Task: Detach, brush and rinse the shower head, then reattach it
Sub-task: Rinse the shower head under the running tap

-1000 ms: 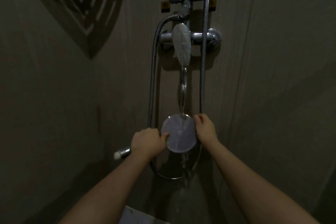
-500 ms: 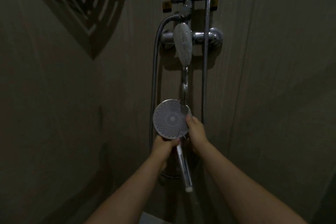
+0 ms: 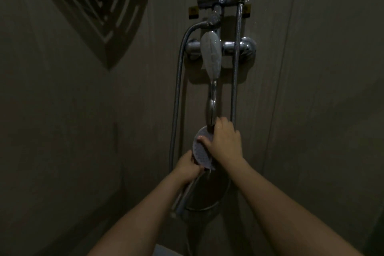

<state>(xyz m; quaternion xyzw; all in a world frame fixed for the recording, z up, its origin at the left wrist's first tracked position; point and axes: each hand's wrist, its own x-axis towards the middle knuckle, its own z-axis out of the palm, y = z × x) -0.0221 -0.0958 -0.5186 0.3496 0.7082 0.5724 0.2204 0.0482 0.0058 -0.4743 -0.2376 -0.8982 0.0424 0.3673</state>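
The round shower head, its pale nozzle face turned toward me and tilted, sits under the chrome tap spout. My left hand grips the neck where head meets handle, which slants down to the left. My right hand covers the head's right edge, thumb pressed on the nozzle face, fingers curled round the rim. Water drips off the lower edge of the head.
A chrome mixer valve with a white lever is fixed to the wall above. Two metal hoses hang on either side and loop below my hands. A dark corner shelf sits at upper left.
The shower head has turned edge-on and dropped slightly. My right hand moved up over its rim, thumb now on the face. The handle swung from pointing down-right to down-left.
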